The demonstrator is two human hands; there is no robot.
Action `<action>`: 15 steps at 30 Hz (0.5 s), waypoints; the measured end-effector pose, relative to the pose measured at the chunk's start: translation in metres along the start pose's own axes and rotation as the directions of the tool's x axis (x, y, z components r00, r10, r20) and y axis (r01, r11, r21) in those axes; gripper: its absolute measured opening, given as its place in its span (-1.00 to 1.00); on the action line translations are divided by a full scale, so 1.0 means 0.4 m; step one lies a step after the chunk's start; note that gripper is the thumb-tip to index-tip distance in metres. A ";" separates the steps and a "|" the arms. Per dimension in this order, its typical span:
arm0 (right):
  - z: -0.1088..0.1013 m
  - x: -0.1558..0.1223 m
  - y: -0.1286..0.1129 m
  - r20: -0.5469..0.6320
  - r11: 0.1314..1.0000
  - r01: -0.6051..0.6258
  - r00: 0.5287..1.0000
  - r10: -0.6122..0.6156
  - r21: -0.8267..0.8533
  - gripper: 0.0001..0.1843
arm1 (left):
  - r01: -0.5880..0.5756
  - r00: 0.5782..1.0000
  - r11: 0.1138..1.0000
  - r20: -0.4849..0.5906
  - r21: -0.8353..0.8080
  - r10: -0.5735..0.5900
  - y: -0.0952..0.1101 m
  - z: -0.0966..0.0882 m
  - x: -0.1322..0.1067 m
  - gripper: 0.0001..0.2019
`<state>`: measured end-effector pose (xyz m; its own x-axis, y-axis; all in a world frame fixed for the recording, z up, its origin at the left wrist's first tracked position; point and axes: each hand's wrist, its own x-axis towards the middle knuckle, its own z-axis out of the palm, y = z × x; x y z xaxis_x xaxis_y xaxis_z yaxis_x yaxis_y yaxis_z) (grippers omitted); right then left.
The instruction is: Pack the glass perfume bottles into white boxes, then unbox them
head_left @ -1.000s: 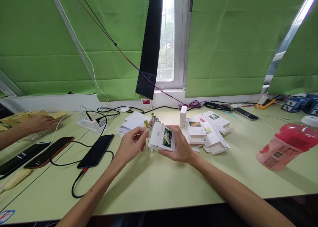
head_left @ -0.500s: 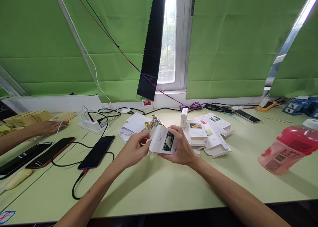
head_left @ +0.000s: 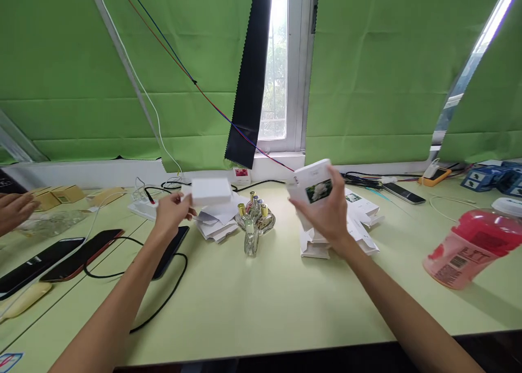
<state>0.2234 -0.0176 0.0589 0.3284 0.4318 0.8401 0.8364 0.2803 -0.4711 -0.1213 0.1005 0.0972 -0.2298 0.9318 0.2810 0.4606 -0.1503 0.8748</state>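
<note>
My left hand point(head_left: 172, 214) pinches a plain white cardboard insert point(head_left: 211, 191), held above a heap of similar white card pieces point(head_left: 219, 227). To the right, my right hand point(head_left: 331, 218) grips a white carton point(head_left: 312, 178) with a white-flower picture on its side, raised over a pile of flat and folded white cartons point(head_left: 362, 232). Between the hands stand several small glass bottles with gold and silver necks point(head_left: 265, 221). One clear bottle point(head_left: 250, 241) is in front of the group.
A pink-and-red plastic bottle point(head_left: 460, 253) stands at the right. Phones point(head_left: 84, 253) and black cables point(head_left: 171, 302) lie at the left, near a power strip point(head_left: 142, 207). Another person's hand point(head_left: 16, 210) is by yellow boxes point(head_left: 67, 193). A remote-like device point(head_left: 403, 193) lies toward the back.
My hands have moved apart from the middle: the left leftward with the white insert, the right rightward and up with the carton. The other person's hand has moved left.
</note>
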 end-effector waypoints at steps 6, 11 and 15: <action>-0.041 0.127 0.136 0.375 0.845 -0.343 0.781 0.499 -0.410 0.21 | 0.048 0.972 0.920 0.193 0.389 -0.133 -0.099 0.007 0.022 -0.76; 0.011 0.114 0.218 0.494 0.731 -0.227 0.606 0.623 -0.644 0.08 | -0.027 0.959 0.836 0.250 0.548 -0.132 -0.075 -0.009 0.018 -0.61; 0.062 0.121 0.207 0.583 0.818 -0.074 0.666 0.466 -0.570 0.06 | -0.099 0.973 0.782 0.224 0.615 -0.053 -0.056 -0.027 0.004 -0.55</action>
<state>0.2975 0.0478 0.0539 0.3524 0.9178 0.1830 0.9105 -0.2909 -0.2939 -0.1415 0.1018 0.0824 -0.0556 0.9888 0.1388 0.9103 -0.0069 0.4138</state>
